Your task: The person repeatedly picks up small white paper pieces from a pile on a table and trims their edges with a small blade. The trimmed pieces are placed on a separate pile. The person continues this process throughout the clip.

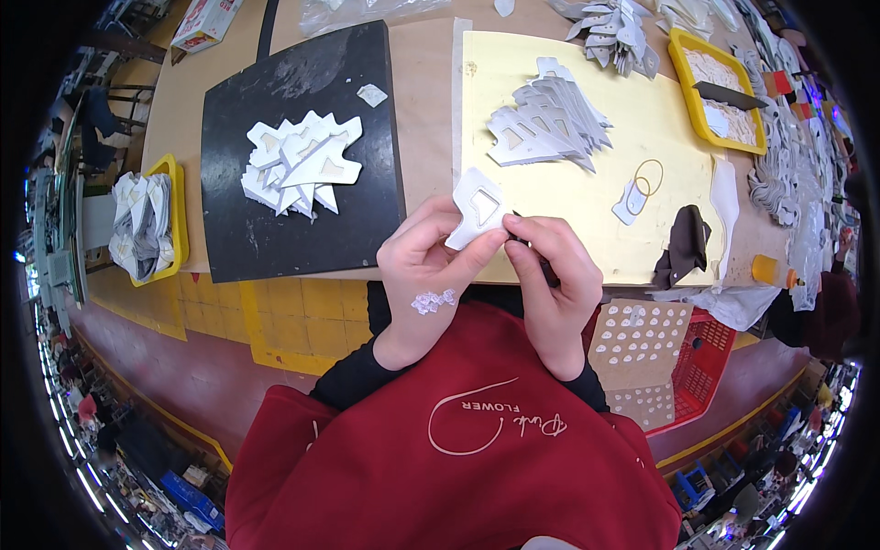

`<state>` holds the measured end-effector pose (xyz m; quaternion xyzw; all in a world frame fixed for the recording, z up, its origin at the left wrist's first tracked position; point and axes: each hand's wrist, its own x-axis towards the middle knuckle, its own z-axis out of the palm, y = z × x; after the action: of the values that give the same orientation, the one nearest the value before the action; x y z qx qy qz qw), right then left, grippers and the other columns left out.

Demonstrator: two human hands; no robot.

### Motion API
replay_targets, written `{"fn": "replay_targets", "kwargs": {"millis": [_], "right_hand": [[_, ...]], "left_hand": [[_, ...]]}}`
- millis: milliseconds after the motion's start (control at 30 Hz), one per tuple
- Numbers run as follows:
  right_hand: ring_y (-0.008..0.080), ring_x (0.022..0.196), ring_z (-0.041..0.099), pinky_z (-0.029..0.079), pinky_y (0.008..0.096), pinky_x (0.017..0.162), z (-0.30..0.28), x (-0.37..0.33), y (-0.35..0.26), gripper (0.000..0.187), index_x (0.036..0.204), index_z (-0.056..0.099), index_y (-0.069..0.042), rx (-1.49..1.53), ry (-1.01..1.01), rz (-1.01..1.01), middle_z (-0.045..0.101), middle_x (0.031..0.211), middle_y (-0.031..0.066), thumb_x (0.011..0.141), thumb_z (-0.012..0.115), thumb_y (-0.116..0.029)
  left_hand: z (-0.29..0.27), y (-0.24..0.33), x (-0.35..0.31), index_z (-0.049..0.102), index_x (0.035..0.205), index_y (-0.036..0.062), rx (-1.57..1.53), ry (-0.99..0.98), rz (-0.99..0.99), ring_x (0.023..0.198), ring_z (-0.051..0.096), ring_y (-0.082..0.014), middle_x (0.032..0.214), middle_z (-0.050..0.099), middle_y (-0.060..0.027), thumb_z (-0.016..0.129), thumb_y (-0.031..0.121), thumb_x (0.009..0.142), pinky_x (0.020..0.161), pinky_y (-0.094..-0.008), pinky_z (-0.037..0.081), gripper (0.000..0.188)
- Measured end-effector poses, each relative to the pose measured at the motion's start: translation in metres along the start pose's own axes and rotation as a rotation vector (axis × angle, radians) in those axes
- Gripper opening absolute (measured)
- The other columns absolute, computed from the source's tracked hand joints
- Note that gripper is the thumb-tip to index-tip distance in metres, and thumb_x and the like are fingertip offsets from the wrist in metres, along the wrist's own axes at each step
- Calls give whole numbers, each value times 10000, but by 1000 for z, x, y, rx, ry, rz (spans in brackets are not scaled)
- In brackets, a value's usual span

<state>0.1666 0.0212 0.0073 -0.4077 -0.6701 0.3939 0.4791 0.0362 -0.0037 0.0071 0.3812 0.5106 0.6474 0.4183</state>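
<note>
Left hand (pixel 423 264) grips a white piece (pixel 466 203), right hand (pixel 561 286) a dark object (pixel 519 240) beside it.

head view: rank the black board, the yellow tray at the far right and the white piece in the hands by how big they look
1. Black board
2. Yellow tray
3. White piece, smallest here, though probably nearer the camera, so it may look bigger than it is

Bright indoor light, clear centre, strong fisheye bending; black corners
</note>
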Motion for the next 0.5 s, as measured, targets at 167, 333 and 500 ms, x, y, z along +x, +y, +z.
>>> {"fn": "replay_targets", "kwargs": {"millis": [167, 333, 500], "right_hand": [[136, 693, 564, 434, 217, 612, 3, -1, 1, 236, 1106, 644, 5, -9, -2, 19, 627, 911, 99, 873, 625, 27], [70, 613, 435, 346, 174, 577, 0, -4, 1, 250, 1205, 577, -24, 662, -62, 533, 570, 910, 39, 960, 554, -68], [45, 589, 377, 295, 182, 525, -11, -2, 3, 277, 1249, 515, -60, 1197, -165, 873, 504, 860, 12, 992, 517, -165]], "left_hand": [[0, 0, 0, 662, 937, -112, 37, -3, 1, 863, 612, -101, 982, 638, -99, 719, -50, 820, 678, -209, 512, 145], [-2, 0, 2, 636, 1046, -115, -149, -21, -139, 900, 611, -108, 977, 643, -87, 685, -59, 845, 770, -233, 500, 214], [-6, -3, -2, 630, 1094, -95, -273, -53, -238, 927, 605, -102, 1016, 660, -80, 663, -43, 870, 833, -242, 479, 233]]}}
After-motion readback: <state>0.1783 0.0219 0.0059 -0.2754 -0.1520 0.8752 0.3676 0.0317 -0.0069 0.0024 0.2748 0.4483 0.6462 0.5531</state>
